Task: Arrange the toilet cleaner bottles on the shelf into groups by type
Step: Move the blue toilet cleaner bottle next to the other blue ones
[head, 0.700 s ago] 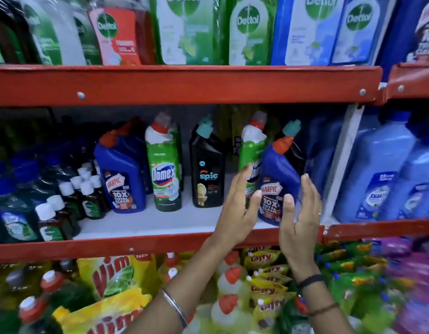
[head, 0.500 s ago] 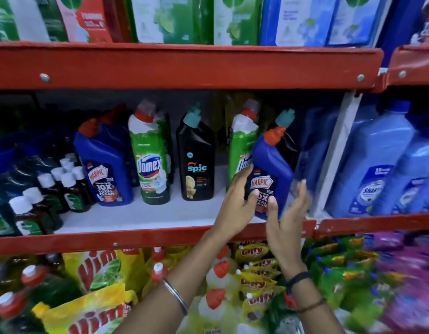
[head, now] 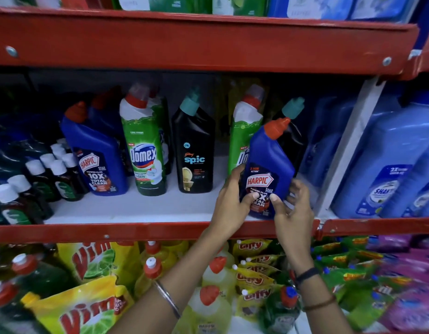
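Note:
A blue Harpic bottle (head: 269, 160) with a red cap stands tilted at the right of the white middle shelf (head: 136, 208). My left hand (head: 230, 203) grips its left side and my right hand (head: 290, 208) its right side, thumbs on the label. Behind it stand a green Domex bottle (head: 242, 133) and a black bottle with a teal cap (head: 293, 131), both partly hidden. Further left stand a black Spic bottle (head: 195, 150), another green Domex bottle (head: 144, 145) and another blue Harpic bottle (head: 95, 153) with more blue ones behind it.
Small dark bottles with white caps (head: 40, 179) crowd the shelf's left end. A white upright (head: 348, 150) bounds the right, with large pale blue bottles (head: 387, 160) beyond. Red shelf beams (head: 184, 42) run above and below. Yellow Vim pouches (head: 88, 304) fill the lower shelf.
Both hands have closed onto the blue Harpic bottle at the right. The bottle leans more to the right than before. The camera has tipped downward.

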Tool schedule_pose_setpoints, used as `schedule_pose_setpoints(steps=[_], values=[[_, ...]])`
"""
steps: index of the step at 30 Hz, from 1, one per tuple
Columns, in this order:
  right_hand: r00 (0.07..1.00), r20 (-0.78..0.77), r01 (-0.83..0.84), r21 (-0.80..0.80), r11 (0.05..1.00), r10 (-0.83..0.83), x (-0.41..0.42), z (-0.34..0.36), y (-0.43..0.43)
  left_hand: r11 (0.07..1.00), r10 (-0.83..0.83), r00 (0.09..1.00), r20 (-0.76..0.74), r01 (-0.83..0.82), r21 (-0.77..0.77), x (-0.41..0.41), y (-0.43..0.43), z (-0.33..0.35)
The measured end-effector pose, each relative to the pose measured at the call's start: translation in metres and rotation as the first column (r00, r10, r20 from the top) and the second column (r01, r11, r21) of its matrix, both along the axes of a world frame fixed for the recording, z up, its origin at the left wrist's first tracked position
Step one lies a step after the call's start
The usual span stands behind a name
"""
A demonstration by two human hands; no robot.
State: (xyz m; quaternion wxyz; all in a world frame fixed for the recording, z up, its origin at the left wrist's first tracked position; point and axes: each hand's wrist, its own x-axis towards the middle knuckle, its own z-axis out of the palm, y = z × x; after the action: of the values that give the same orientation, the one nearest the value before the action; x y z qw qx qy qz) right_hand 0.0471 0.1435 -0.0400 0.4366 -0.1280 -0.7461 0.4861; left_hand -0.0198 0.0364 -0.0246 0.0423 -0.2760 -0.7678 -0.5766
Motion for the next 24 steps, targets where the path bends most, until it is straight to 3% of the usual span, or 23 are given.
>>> schedule_pose_setpoints(steps=[6, 24], values=[[0.992, -0.06, -0.107, 0.005, 0.994, 0.107, -0.001, 0.015, -0.035, 0.997, 0.019, 0.998, -0.063, -0.015, 0.074, 0.003, -0.051, 0.015], [0.908, -0.061, -0.417, -0.034, 0.908, 0.415, -0.077, 0.027, -0.219, 0.936, 0.339, 0.939, -0.056, -0.331, 0.116, -0.036, -0.252, 0.012]])
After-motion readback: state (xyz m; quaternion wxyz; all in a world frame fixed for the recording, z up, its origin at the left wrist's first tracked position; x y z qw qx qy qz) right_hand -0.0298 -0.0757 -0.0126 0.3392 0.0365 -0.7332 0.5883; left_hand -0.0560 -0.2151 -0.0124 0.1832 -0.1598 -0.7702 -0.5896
